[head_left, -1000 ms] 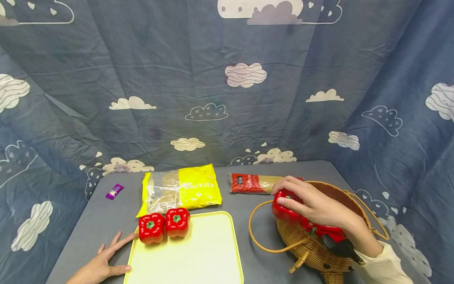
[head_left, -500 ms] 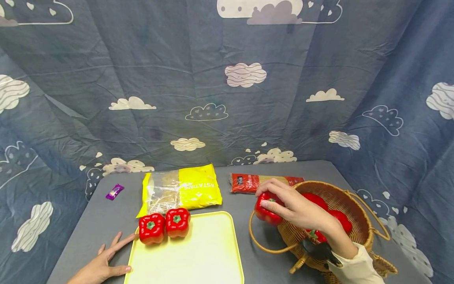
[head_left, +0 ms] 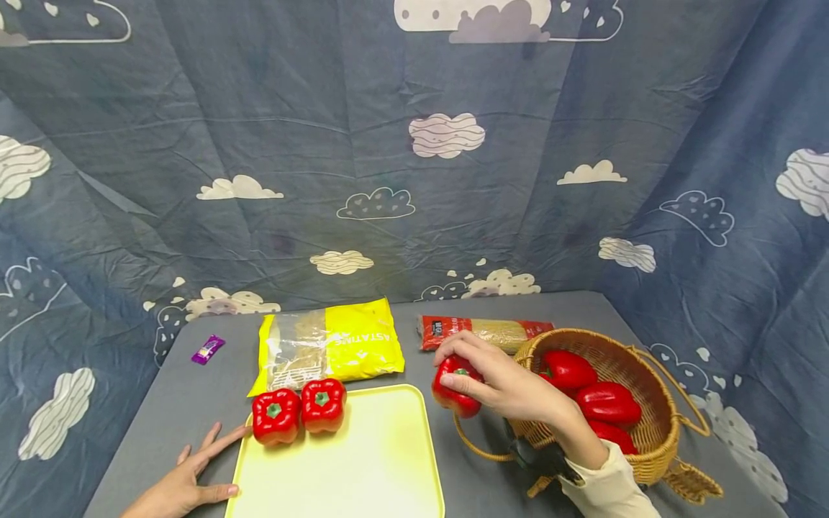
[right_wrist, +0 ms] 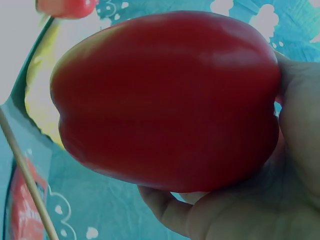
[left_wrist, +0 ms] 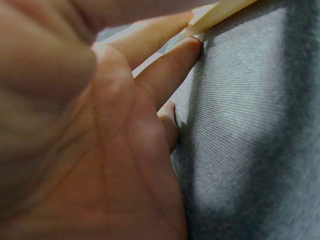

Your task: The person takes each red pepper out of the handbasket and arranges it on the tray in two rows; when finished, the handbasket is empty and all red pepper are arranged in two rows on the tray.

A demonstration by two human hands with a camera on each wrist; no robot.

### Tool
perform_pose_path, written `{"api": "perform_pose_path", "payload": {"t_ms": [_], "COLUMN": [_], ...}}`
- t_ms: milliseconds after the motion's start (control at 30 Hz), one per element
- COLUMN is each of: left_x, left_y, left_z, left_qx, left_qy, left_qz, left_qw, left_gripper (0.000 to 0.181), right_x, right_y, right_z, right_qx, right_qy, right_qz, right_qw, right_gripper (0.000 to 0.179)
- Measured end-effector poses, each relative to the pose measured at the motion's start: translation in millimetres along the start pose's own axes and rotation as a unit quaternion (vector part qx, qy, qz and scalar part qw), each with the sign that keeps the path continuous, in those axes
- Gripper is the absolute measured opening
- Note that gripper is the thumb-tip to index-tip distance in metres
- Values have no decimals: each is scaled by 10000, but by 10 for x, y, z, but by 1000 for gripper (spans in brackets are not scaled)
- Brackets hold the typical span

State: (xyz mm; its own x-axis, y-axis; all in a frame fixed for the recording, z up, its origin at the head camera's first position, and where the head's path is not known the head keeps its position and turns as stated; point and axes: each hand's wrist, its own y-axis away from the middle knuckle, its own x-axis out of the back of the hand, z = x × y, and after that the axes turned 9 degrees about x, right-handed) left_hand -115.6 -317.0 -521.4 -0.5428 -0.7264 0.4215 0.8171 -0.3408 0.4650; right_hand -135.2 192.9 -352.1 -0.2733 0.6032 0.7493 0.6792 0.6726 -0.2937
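Note:
My right hand [head_left: 488, 378] grips a red bell pepper [head_left: 457, 388] between thumb and fingers, held between the basket and the tray; it fills much of the right wrist view [right_wrist: 165, 100]. Fingers of my left hand [head_left: 188, 475] are spread, with thumb and fingertip at the left edge of the pale yellow tray [head_left: 350, 475]. Two red bell peppers, one [head_left: 276, 424] left of the other [head_left: 324, 414], stand side by side in the tray's far left corner, green stems up. More red peppers [head_left: 609, 403] lie inside the wicker basket [head_left: 660, 446] at right.
A yellow pasta bag [head_left: 363, 342] lies behind the tray. To its right is a red packet of noodles [head_left: 499, 332], close to the basket. A small purple wrapped sweet [head_left: 208, 350] lies at far left. The basket's loop handle [head_left: 476, 447] sticks out leftward over the table.
My right hand has carried the pepper leftward, away from over the basket toward the tray, uncovering the peppers inside. The left hand and the two tray peppers have stayed put.

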Motion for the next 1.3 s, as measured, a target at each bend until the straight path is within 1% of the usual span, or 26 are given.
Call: {"api": "perform_pose_path", "payload": {"t_ms": [33, 100, 200, 267, 333, 433, 567, 633, 733, 867, 967, 1100, 1200, 1300], "left_x": [1, 0, -3, -12, -15, -24, -24, -18, -11, -6, -5, 4, 14, 13], "left_y": [-2, 0, -8, -4, -10, 1, 12, 11, 9, 11, 12, 14, 8, -1], "left_z": [-6, -9, -8, -2, 4, 11, 25, 39, 57, 60, 53, 44, 45, 46], "left_qx": [49, 9, 58, -88, 14, -106, -72, 26, 143, 158, 66, 13, 157, 163], "left_qy": [-14, 28, 40, 91, 21, 10, -14, -47, -88, -62, -22, 30, 8, -24], "left_qz": [3, -28, -42, -40, 0, 39, 49, 32, 15, -6, 2, -10, -53, -71], "left_qw": [10000, 10000, 10000, 9999, 10000, 9999, 10000, 10000, 9999, 9999, 10000, 10000, 9999, 9998], "left_gripper": [80, 79, 81, 81, 82, 82, 82, 84, 86, 87, 86, 85, 85, 85], "right_x": [-26, -73, -134, -170, -202, -250, -311, -333, -348, -377, -409, -455, -496, -540], "right_y": [-17, -45, -78, -97, -113, -144, -202, -232, -266, -293, -307, -344, -392, -447], "right_z": [1, 2, 0, 5, 13, 33, 52, 47, 16, -3, -11, -53, -92, -140], "right_qx": [0, -26, -71, -89, -128, -174, -151, -88, -52, 18, 18, -108, -240, -408], "right_qy": [-26, -62, -134, -178, -240, -340, -375, -348, -334, -304, -296, -268, -173, -117], "right_qz": [-14, -28, -36, -52, -72, -93, -102, -98, -100, -78, -85, -96, -29, 25], "right_qw": [10000, 10000, 9999, 9998, 9996, 9992, 9991, 9993, 9994, 9995, 9995, 9995, 9996, 9991], "right_gripper": [18, 18, 18, 20, 25, 35, 48, 51, 49, 43, 41, 45, 52, 58]}}
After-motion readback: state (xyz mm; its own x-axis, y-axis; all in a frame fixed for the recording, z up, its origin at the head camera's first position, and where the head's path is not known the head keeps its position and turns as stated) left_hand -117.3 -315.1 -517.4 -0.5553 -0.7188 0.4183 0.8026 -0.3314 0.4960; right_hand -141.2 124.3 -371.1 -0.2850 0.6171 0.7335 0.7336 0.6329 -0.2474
